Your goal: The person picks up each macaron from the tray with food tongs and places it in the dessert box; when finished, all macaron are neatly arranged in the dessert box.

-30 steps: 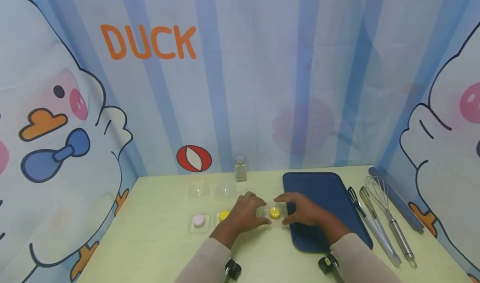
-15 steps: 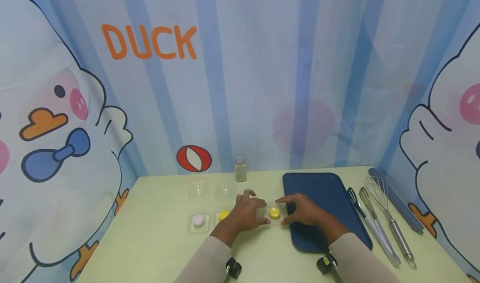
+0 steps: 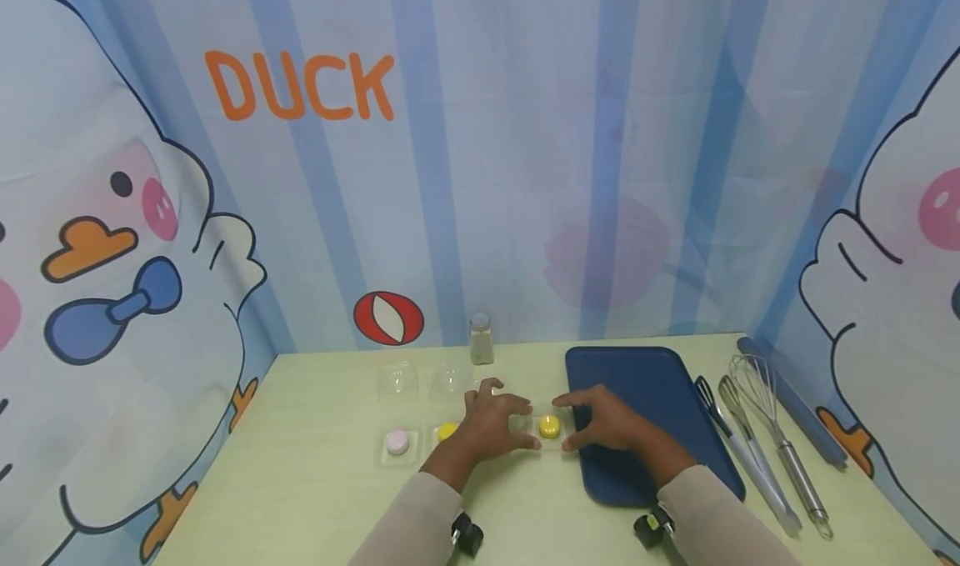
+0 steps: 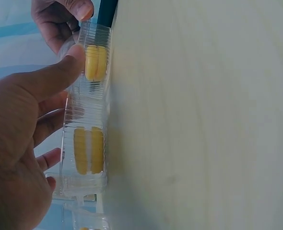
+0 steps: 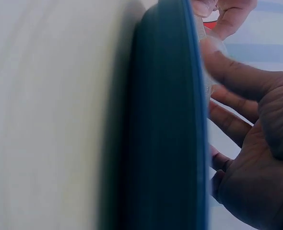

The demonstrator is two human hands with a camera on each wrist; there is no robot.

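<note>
A clear plastic macaron box point(image 3: 536, 439) with a yellow macaron point(image 3: 549, 427) inside stands between my hands at the tray's left edge. My left hand point(image 3: 489, 423) holds its left side between thumb and fingers, with one finger raised. From the right, the thumb and fingertips of my right hand point(image 3: 609, 420) hold the other side. In the left wrist view my left thumb point(image 4: 75, 56) presses near the box's top edge. Two more macarons sit in clear holders to the left: a pale pink macaron point(image 3: 397, 442) and a yellow macaron point(image 3: 447, 431), partly hidden by my left wrist.
Clear plastic lids point(image 3: 397, 381) lie behind the macarons, and a small glass jar point(image 3: 481, 341) stands by the curtain. A dark blue tray point(image 3: 637, 374) lies under my right forearm. Farther right are tongs point(image 3: 757, 458), a whisk point(image 3: 791, 458) and a grey-blue rod point(image 3: 806, 416).
My left hand has shifted very slightly left, and its far fingers have lifted and spread. The right hand and the yellow macaron between the hands stay nearly in place.
</note>
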